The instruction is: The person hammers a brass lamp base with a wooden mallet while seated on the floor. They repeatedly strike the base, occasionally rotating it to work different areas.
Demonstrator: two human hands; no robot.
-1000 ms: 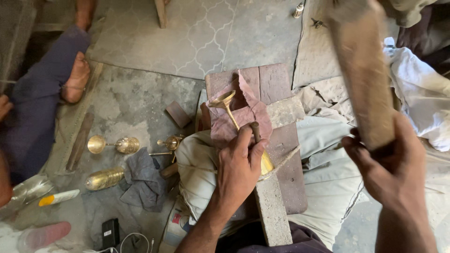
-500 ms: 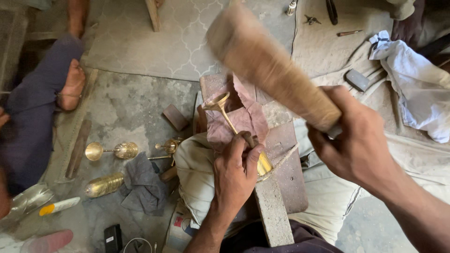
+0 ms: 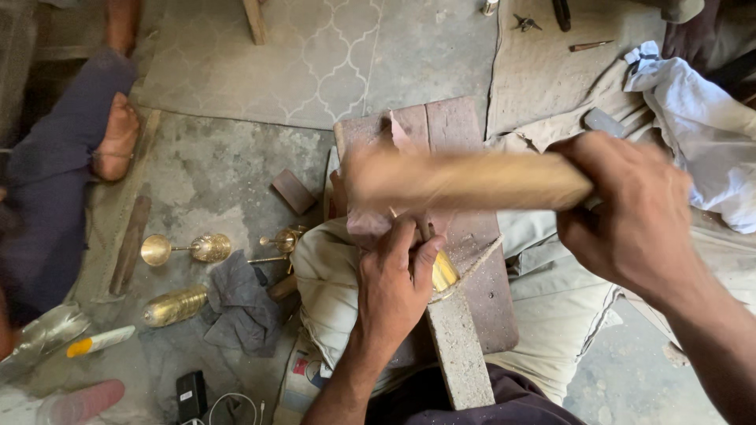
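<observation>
brass piece (image 3: pixel 443 271): frame centre, pinned on wood block (image 3: pixel 461 126)
left hand (image 3: pixel 394 287): closed on brass piece
right hand (image 3: pixel 630 212): right of centre, gripped round mallet (image 3: pixel 465 181), blurred
goblet (image 3: pixel 185 249): left, on floor

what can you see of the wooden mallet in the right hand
The wooden mallet is a thick, pale tan wooden club, plain and roughly cylindrical, lying almost level across the frame and blurred by motion. The right hand grips its right end. Its left end hangs over the reddish wooden block, just above the left hand; whether it touches anything there cannot be told.
</observation>
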